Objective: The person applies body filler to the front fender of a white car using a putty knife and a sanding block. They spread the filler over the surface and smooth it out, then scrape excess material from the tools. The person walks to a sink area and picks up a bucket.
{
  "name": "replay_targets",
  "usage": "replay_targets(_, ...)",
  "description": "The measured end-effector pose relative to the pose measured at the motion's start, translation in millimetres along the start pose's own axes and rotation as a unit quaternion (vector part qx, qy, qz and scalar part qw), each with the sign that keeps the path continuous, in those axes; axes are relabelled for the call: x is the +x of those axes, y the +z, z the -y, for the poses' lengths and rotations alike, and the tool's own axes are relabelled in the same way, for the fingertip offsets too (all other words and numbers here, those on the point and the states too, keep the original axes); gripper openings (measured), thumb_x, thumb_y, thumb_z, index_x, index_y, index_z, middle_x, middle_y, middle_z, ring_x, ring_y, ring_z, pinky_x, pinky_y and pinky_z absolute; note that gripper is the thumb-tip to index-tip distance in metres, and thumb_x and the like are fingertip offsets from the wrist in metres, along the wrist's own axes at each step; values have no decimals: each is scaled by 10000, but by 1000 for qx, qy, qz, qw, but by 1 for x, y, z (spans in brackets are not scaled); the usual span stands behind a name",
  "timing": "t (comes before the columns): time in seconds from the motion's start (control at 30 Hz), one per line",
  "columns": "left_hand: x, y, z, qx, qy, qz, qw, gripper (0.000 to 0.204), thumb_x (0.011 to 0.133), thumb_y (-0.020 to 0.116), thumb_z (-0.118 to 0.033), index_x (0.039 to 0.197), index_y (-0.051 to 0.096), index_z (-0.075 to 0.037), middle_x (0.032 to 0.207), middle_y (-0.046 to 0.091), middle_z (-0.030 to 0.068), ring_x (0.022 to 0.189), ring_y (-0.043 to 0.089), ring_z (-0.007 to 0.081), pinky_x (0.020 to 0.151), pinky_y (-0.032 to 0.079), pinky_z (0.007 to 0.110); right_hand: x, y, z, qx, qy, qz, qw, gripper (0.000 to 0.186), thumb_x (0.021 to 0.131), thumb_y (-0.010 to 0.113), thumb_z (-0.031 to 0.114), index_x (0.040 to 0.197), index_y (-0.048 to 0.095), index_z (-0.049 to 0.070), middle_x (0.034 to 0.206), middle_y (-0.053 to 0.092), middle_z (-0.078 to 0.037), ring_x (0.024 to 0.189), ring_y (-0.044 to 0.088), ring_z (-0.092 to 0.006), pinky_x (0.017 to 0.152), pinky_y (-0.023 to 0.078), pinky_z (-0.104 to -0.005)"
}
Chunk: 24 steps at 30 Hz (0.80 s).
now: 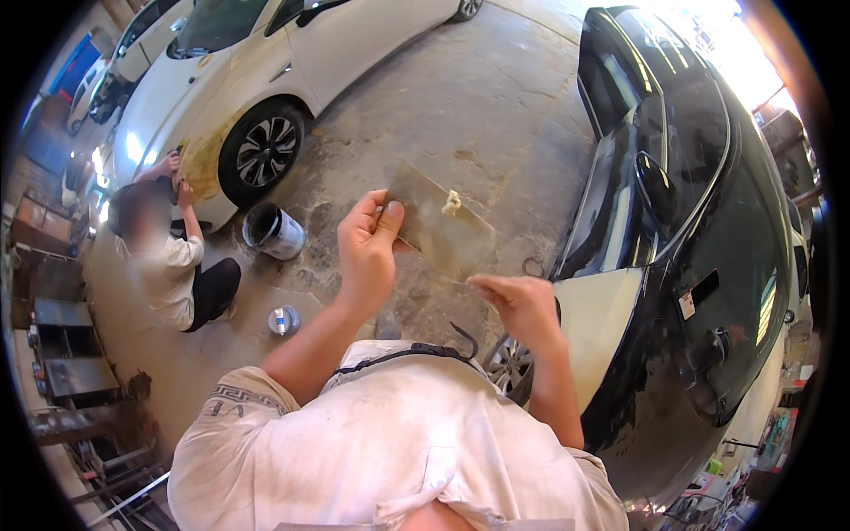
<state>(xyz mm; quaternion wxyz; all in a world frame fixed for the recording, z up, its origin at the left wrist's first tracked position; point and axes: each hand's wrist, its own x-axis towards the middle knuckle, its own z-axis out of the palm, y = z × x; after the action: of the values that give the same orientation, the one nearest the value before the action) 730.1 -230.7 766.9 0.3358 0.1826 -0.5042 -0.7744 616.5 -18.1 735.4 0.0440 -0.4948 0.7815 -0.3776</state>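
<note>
My left hand [367, 243] is closed on one edge of a thin, flat grey board [438, 234], thumb on top. A small pale lump of putty [452, 203] sits on the board near its far right side. My right hand [522, 305] is just right of the board's near corner, its thumb and fingers pinched together. Whatever is in that pinch is too thin to make out; a faint thin edge shows at the fingertips. The board is held up in front of my waist, above the concrete floor.
At right stands a black car [691, 345] with a pale panel [598, 319] close to my right arm. A white car [345, 53] is at far left, where another person [177, 274] crouches by its front wheel. A dark bucket [274, 232] and a small round can [283, 321] stand on the floor.
</note>
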Motion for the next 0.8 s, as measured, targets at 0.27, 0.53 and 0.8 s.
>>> replay_targets(0.27,-17,-2,27,362,207,-58,907,176,988,550,-176,1039,554,-8,689,633,56,576,611,122,531,476,287,29,25,66,100,91,-343,930,243,904,606,72,1108,664,-48,820,667,-207,645,621,-179,593,463,-262)
replay_targets(0.53,-49,-8,31,447,244,21,860,156,961,574,-147,1060,561,-27,665,598,99,538,601,189,512,453,320,-51,134,-166,-77,360,-72,927,303,894,583,315,913,703,37,865,665,-220,839,641,-417,710,486,-481)
replay_targets(0.8,-7,-59,51,55,-102,-73,991,125,984,534,-147,1043,544,-37,952,661,84,795,675,183,706,574,305,-140,114,-180,289,462,-216,810,295,954,598,293,976,680,10,872,697,-122,829,674,-211,754,516,-366)
